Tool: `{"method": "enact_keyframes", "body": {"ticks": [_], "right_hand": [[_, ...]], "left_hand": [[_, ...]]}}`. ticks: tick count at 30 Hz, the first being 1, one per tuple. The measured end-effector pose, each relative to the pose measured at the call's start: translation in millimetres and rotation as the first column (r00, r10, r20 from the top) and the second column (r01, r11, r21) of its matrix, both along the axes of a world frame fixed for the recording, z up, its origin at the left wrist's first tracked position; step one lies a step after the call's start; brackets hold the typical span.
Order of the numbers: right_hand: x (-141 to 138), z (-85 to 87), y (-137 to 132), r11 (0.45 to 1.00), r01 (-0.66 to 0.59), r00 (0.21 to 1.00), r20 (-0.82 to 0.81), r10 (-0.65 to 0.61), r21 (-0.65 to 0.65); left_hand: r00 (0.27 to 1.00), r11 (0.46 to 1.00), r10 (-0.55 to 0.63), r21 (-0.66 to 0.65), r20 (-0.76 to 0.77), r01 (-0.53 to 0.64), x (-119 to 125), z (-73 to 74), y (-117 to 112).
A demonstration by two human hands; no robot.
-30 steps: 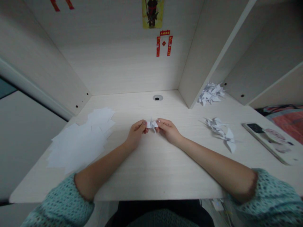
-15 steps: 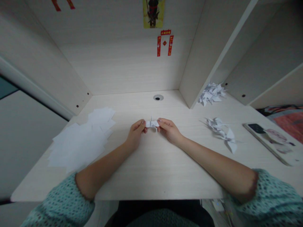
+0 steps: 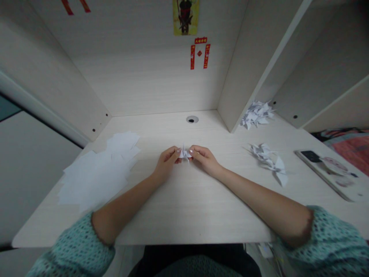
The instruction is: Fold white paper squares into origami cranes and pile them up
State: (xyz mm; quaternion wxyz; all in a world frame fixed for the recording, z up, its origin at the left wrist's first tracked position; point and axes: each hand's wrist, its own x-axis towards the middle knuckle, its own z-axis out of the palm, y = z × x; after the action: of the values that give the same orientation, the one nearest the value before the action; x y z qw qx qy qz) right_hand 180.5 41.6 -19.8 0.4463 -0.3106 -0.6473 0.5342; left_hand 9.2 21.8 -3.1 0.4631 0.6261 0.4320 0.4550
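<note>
A small white paper crane (image 3: 185, 154) is held between my two hands over the middle of the desk. My left hand (image 3: 169, 158) pinches its left wing between thumb and fingers. On the other side, my right hand (image 3: 202, 157) grips the right wing the same way. A thin point of the crane sticks up at the far side and another points down toward me. My fingertips cover the outer parts of the wings.
Loose white paper sheets (image 3: 98, 173) lie spread at the left. Several folded cranes (image 3: 268, 159) rest at the right, with a larger pile of cranes (image 3: 257, 114) behind the upright divider (image 3: 245, 84). A phone (image 3: 328, 173) lies far right. A cable hole (image 3: 192, 119) sits near the back wall.
My hands have come slightly closer together on the crane, with the fingers further in on the wings. The crane's wings now look less flat and wide.
</note>
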Motion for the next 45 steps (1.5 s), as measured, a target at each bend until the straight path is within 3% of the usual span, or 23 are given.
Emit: {"method": "enact_keyframes", "body": {"ticks": [14, 27, 30, 33, 35, 38, 41, 45], "right_hand": [[-4, -1.6, -2, 0.982, -0.152, 0.960, -0.252, 0.120, -0.113], [-5, -2.5, -3, 0.973, -0.177, 0.937, -0.329, 0.120, -0.149], [-5, -3.1, -1, 0.977, -0.142, 0.946, -0.312, 0.087, -0.159], [-3, -4.6, 3, 0.986, 0.038, 0.964, -0.255, -0.079, -0.164], [0, -4.8, 6, 0.962, 0.245, 0.946, -0.187, -0.264, -0.119], [5, -2.6, 7, 0.875, 0.459, 0.888, -0.069, -0.454, 0.150], [8, 0.7, 4, 0.805, 0.413, 0.882, 0.033, -0.470, 0.427], [9, 2.7, 1, 0.743, 0.382, 0.853, 0.100, -0.513, 0.550]], "left_hand": [[0.953, 0.982, -0.046, -0.162, 0.298, 0.098, 4, -0.9, -2], [0.923, 0.981, -0.017, -0.174, 0.385, 0.090, 6, 0.2, -5], [0.925, 0.982, -0.026, -0.164, 0.380, 0.095, 6, 0.5, -5], [0.951, 0.989, 0.003, -0.140, 0.309, 0.042, 5, 1.5, -3], [0.965, 0.990, 0.057, -0.142, 0.256, -0.021, 5, 2.1, -2], [0.970, 0.980, 0.133, -0.171, 0.206, -0.098, 5, 2.0, -1], [0.970, 0.976, 0.159, -0.178, 0.183, -0.126, 6, 1.2, -1], [0.980, 0.982, 0.125, -0.161, 0.154, -0.100, 7, 1.4, -2]]}}
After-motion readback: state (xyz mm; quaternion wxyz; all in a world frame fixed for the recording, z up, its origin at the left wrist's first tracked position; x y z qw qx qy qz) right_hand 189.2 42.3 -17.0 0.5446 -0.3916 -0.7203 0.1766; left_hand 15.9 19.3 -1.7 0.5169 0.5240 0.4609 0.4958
